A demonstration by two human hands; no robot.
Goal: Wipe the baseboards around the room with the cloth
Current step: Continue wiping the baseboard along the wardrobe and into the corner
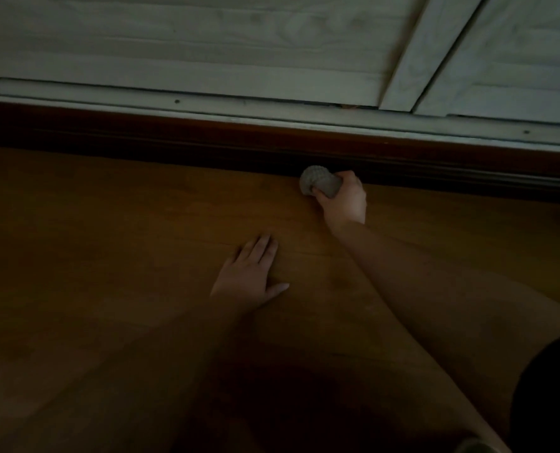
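Curled tightly around a bunched grey cloth (pixel 319 184), the right hand (pixel 344 201) holds it with the waffle-textured end sticking out to the left of the fingers, right at the foot of the dark reddish-brown baseboard (pixel 206 138) where that strip meets the wooden floor (pixel 108 240). Whether the cloth actually touches the baseboard is hard to tell in the dim light. Nearer the person, the left hand (pixel 250 273) lies flat on the floor with fingers straight and thumb spread, holding nothing. Above the baseboard runs a pale track, and above that stand pale wood-grain panels (pixel 206 37).
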